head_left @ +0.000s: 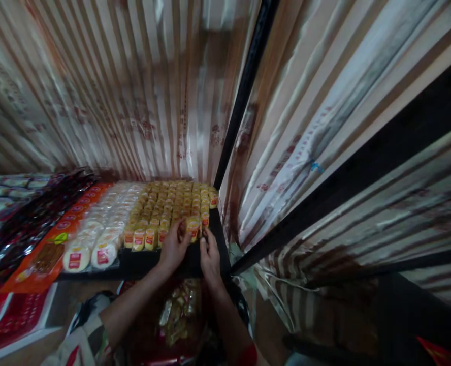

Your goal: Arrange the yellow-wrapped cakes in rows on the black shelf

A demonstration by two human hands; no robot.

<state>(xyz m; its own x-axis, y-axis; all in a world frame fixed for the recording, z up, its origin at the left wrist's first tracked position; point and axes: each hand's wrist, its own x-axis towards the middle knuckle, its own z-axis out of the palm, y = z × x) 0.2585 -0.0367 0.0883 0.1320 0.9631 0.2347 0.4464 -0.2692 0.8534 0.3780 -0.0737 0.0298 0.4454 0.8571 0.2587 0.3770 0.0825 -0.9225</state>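
Several rows of small yellow-wrapped snack packets with red labels stand upright on a dark shelf. At the front right of these rows, one yellow snack packet sits between my two hands. My left hand pinches it from the left, thumb and fingers closed. My right hand has its fingertips bent together at the packet's right edge, below another packet in the end row. The dim light blurs the exact finger contact.
Left of the yellow rows lie clear bags of round white cakes, orange packs and dark shiny packs. Below the shelf is a clear bag of yellow-wrapped pieces. A black pole and striped plastic sheeting stand behind.
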